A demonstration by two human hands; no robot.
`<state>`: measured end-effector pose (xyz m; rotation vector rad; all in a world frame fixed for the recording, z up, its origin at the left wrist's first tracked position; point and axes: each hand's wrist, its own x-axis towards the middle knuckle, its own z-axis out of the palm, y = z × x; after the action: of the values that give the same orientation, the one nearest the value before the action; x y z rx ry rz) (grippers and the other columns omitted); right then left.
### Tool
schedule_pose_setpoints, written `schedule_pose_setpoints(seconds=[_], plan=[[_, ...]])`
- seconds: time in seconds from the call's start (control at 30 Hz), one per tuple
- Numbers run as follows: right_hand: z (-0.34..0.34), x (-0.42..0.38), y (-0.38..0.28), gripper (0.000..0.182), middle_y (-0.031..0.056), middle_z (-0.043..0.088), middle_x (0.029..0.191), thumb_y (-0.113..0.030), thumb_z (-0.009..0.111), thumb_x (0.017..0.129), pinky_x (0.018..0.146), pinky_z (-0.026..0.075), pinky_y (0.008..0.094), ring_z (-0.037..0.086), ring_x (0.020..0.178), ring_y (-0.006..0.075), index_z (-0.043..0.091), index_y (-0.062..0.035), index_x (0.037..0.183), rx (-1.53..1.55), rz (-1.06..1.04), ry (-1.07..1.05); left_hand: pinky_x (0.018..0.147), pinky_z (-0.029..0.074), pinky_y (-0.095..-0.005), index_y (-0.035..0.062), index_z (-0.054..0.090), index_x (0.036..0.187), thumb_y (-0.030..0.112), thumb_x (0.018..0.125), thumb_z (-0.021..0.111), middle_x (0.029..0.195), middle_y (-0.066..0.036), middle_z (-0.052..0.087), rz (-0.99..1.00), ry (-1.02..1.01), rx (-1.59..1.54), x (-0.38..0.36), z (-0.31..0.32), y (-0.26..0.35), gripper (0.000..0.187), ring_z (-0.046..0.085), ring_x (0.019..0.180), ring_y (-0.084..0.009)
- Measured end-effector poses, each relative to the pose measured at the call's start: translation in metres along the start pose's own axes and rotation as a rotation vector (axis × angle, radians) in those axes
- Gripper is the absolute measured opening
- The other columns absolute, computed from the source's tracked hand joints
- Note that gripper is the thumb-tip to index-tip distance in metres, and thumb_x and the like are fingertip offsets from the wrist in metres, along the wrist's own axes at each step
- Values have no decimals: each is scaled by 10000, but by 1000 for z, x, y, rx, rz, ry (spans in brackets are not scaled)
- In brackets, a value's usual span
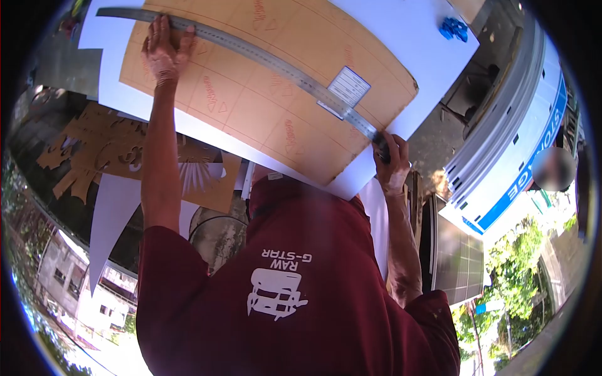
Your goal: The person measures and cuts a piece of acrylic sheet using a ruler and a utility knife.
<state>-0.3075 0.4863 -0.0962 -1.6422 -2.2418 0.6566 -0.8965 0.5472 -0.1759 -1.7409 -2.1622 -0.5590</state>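
Observation:
A brown paper-faced sheet [251, 94] with red print and thin ruled lines lies on a white board [433, 69]. Across it runs a long metal ruler [263, 57], which looks bowed in this wide view. My left hand [166, 50] rests on the sheet with its fingers apart, the fingertips at the ruler's left part. At the ruler's other end, by the sheet's right edge, my right hand [394, 164] is closed around a small black tool [382, 149]; its exact kind is mostly hidden by my fingers. A white printed label [348, 86] sits partly under the ruler.
A crumpled blue item [453, 29] lies on the white board's far right corner. Brown cut-out panels [119, 147] and a pointed white piece [113, 213] are at lower left. To the right stand a blue-and-white "STORAGE" sign [517, 182] and a tiled panel [461, 254].

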Motion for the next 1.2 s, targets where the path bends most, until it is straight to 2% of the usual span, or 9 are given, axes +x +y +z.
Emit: schedule_pose_setpoints(seconds=[0.1,0.3,0.5,0.6,0.7,1.2], plan=[[-1,-1,1,492,82,644,1163,-175,844,818,648,615,399,740,848,264,674,-143,1279,-12,12,-14,1126,374,-511,-16,623,1364,681,876,661,1451,-193,596,23,-29,40,-2,1,-5,851,533,1380,-337],[-3,-3,4,494,63,634,1146,-173,860,787,621,603,372,730,815,229,683,-149,1248,4,0,-23,1101,402,-549,-8,613,1379,716,855,658,1454,-209,587,-3,-45,4,-4,1,-7,895,534,1364,-402],[-4,-7,3,454,84,644,1118,-157,874,771,643,596,386,740,790,254,709,-123,1192,31,-1,-63,1067,450,-546,-19,627,1356,694,853,677,1436,-225,596,27,-49,-15,-2,0,-11,874,543,1355,-401],[-4,-10,4,475,63,647,1116,-165,879,759,623,594,377,736,780,245,706,-138,1200,31,-36,-45,1058,474,-526,-27,636,1336,675,848,697,1427,-224,602,28,-47,-23,-1,-2,-10,857,562,1334,-392],[-4,-8,1,513,61,631,1106,-147,882,737,625,599,372,717,774,236,692,-135,1213,24,-45,-38,1110,458,-503,-24,619,1368,647,881,684,1452,-236,578,28,-65,-2,0,-6,-4,831,547,1349,-418],[-7,-3,8,590,51,611,1126,-103,881,668,638,610,368,713,779,233,679,-131,1223,51,-28,-87,1112,465,-474,-33,627,1350,664,865,690,1443,-231,584,14,-68,-11,3,-7,-4,852,556,1331,-407]])
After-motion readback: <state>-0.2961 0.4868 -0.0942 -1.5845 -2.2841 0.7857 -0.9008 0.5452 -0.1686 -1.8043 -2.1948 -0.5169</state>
